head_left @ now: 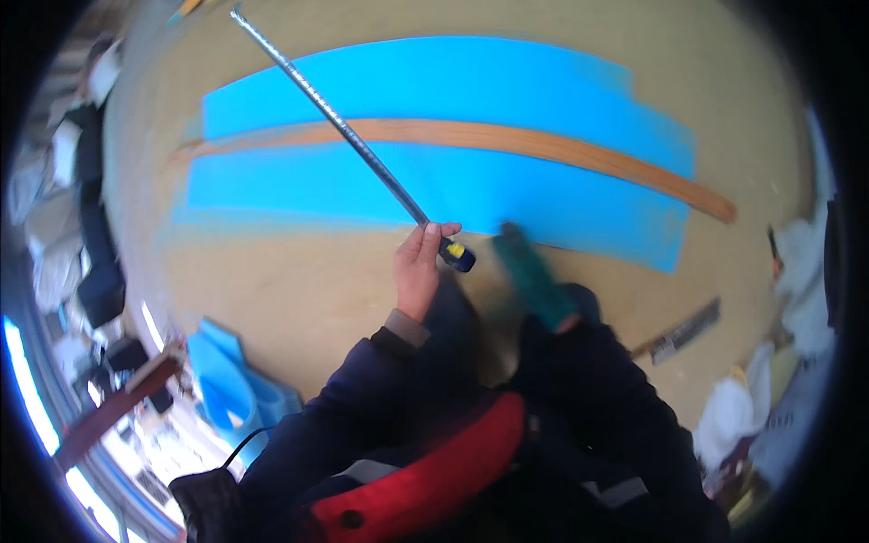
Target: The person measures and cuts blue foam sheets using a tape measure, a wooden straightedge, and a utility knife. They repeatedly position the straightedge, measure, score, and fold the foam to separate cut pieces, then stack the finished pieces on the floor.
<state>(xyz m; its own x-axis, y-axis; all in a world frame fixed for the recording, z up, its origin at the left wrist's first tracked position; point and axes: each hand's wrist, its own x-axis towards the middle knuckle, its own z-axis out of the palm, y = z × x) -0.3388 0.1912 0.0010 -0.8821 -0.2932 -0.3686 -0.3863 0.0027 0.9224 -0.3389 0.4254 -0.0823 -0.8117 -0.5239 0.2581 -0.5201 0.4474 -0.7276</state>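
My left hand [418, 269], bare, is closed around the lower part of a long slim metal bar [337, 122]. The bar slants up toward the far left, and a black-and-yellow piece [457, 254] sits at its near end, just beyond my fingers. My right hand [529, 276] wears a green glove and is smeared by motion. It hovers near the close edge of a bright blue sheet [434, 181], and whether it holds anything does not show. Across the sheet lies a long, thin wooden strip [507, 138], apart from both hands.
The sheet rests on a wide tan surface [262, 271]. To the right lies a flat grey blade-like tool [685, 332]. Blue offcuts [226, 376] are at the lower left. White and dark items crowd the left edge, and pale bags [738, 403] lie at the lower right.
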